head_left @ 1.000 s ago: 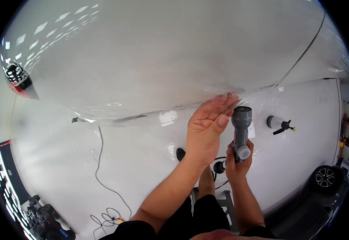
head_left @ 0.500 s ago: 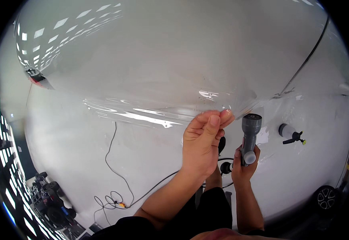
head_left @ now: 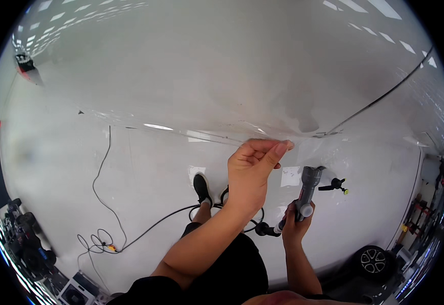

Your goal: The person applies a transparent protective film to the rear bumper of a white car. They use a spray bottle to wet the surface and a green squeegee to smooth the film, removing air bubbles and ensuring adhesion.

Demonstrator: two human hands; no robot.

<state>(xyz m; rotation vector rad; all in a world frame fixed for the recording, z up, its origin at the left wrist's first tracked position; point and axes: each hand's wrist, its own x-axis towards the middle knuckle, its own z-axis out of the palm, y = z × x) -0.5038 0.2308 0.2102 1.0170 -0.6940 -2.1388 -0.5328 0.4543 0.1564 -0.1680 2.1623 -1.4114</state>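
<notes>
A glossy pale car body panel (head_left: pixel 196 66) fills the upper half, with a dark seam (head_left: pixel 384 96) at its right. Clear film (head_left: pixel 158 126) hangs along the panel's lower edge. My left hand (head_left: pixel 250 170) pinches the film edge between thumb and fingers, close against the panel. Lower right, my right hand (head_left: pixel 297 223) is wrapped round the handle of a grey heat gun (head_left: pixel 310 185), its wide round nozzle pointing up toward the panel, apart from the film. A dark cord joint (head_left: pixel 267 229) shows beside its grip.
Black cable (head_left: pixel 161 219) loops over the pale floor around my shoes (head_left: pixel 201 187). Behind the nozzle is a spray bottle's black head (head_left: pixel 335 185). A wheel (head_left: pixel 374 260) lies lower right; dark wheeled equipment (head_left: pixel 26 244) stands at the left.
The view has shifted, with more floor and my shoes showing. The film's broad shiny folds have narrowed to thin lines. The heat gun sits lower, farther from the panel. Both grips remain.
</notes>
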